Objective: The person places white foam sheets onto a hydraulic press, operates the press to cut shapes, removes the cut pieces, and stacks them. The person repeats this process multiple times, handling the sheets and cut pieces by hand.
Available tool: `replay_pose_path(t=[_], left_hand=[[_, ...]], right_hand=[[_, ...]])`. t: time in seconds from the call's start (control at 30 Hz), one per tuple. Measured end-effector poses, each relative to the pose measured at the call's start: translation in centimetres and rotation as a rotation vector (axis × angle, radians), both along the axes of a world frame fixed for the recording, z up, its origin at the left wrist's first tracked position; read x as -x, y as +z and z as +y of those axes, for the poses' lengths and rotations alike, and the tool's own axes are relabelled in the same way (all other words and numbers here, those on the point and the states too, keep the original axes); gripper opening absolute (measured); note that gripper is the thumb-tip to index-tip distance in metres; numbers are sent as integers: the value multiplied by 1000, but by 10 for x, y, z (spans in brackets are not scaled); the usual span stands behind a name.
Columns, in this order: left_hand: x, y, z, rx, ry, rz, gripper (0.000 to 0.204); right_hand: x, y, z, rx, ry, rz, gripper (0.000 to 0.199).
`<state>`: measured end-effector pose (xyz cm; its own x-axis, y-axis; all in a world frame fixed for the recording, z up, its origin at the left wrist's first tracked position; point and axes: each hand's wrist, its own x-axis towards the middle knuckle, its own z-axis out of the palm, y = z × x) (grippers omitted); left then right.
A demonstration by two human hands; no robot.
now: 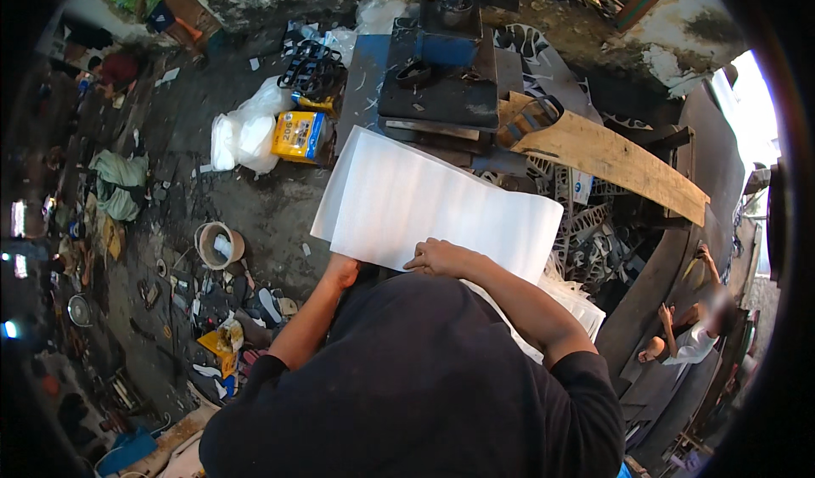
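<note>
Lying across the middle of the view, white foam sheet (437,206), wide and thin, far edge run up against the base of the dark blue press machine (446,62), near edge drawn close to the body. Resting on that near edge, right hand (440,258), fingers curled and knuckles up, pressing down on the sheet rather than wrapped round it, probably to keep the light material from sliding. Tucked at the sheet's lower left corner, left hand (341,272), grip mostly hidden under the edge, so whether clenched on the sheet or merely propping it from below cannot be told. Showing beneath and to the right, more white sheets (573,304) stacked, top one apparently laid square over them. Crowding the right side, a wooden plank (615,160) slanting over piles of cut-out scrap (594,240), leaving little room that way. Open to the left, bare concrete floor (272,210), with a yellow box (301,134), white plastic bags (246,130) and a small bucket (219,244) well apart from the sheet. Farther right, another person (688,334), clear of the work.
</note>
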<state>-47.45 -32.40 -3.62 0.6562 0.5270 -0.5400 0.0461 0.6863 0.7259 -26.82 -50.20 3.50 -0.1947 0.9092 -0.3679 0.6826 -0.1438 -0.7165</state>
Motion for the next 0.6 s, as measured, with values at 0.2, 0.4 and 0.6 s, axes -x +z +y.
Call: replay_pose_path(t=[0.2, 0.4, 0.6], left_hand=[[-3, 27, 22, -158, -568, 189, 49], [-44, 46, 10, 39, 124, 150, 49], [-52, 56, 10, -6, 294, 202, 52]], right_hand=[[-7, 8, 28, -103, -34, -91, 38], [-2, 15, 36, -82, 32, -66, 47], [-10, 36, -37, -97, -498, -341, 59]])
